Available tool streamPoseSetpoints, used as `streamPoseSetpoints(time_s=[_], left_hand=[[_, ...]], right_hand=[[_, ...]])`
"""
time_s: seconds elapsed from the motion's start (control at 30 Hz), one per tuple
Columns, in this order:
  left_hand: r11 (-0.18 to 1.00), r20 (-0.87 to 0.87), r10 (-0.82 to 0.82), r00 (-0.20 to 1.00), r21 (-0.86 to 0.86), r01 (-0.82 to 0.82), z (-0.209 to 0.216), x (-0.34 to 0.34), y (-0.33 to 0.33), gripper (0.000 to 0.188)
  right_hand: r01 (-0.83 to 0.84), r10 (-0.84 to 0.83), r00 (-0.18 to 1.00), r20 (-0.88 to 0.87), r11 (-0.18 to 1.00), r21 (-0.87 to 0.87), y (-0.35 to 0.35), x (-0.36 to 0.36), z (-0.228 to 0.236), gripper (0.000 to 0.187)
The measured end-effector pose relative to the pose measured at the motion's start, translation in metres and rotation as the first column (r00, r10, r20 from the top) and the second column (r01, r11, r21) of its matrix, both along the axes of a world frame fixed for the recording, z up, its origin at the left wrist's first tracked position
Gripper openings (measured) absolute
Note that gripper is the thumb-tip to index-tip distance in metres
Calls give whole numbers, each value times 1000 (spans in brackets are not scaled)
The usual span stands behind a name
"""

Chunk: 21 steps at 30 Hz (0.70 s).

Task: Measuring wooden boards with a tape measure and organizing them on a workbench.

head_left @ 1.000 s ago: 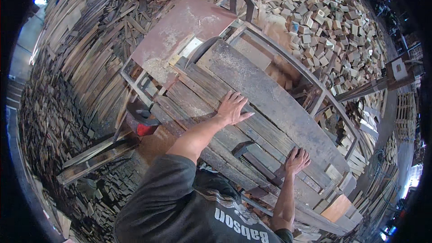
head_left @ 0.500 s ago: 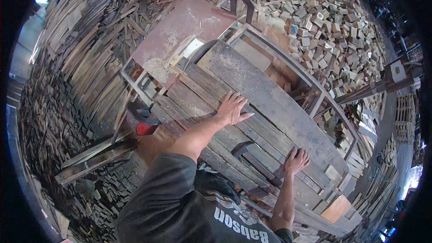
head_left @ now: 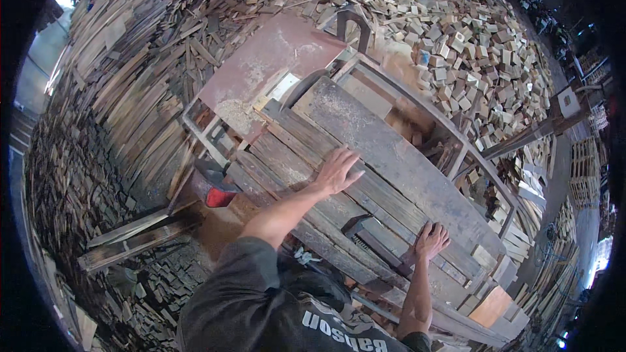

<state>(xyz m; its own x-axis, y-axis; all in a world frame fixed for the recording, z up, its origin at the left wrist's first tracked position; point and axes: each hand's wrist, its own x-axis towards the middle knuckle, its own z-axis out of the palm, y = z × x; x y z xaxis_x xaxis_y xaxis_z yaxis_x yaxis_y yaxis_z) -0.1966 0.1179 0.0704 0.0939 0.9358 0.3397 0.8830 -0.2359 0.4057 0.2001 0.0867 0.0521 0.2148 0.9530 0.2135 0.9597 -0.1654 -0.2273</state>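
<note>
One long weathered board [head_left: 391,199] lies lengthwise on the table [head_left: 326,238], just beside a dark wide panel [head_left: 401,160]. I judge the step in hand to be steadying this board. For good control, apply even downward pressure with both palms, align the board's edge with the panel, and place no finger in line with the curved disc [head_left: 305,88], apparently a blade, at the far end.

My left hand [head_left: 337,169] rests palm down across the board, fingers extended and slightly parted, thumb out to the right; it grasps nothing. The left forearm slants in from the lower left. My right hand [head_left: 432,241] sits nearer the table's near end, fingers bent over the planks; I cannot tell whether they grip.

Between the hands, nearer my body, lies a dark toothed tool [head_left: 358,225]. Sawdust [head_left: 238,112] covers part of the reddish plate [head_left: 274,58]. Beyond stands a heap of wooden blocks [head_left: 456,52].
</note>
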Motion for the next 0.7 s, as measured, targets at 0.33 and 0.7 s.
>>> streamPoseSetpoints(time_s=[0.33, 0.7], left_hand=[[674, 274, 709, 650, 7, -738, 34, -200, -18, 40], [571, -78, 747, 661, -434, -697, 33, -281, 31, 91]], right_hand=[[-9, 9, 999, 31, 1000, -8, 0, 2, 12, 41], [10, -6, 999, 47, 996, -85, 3, 6, 11, 39]])
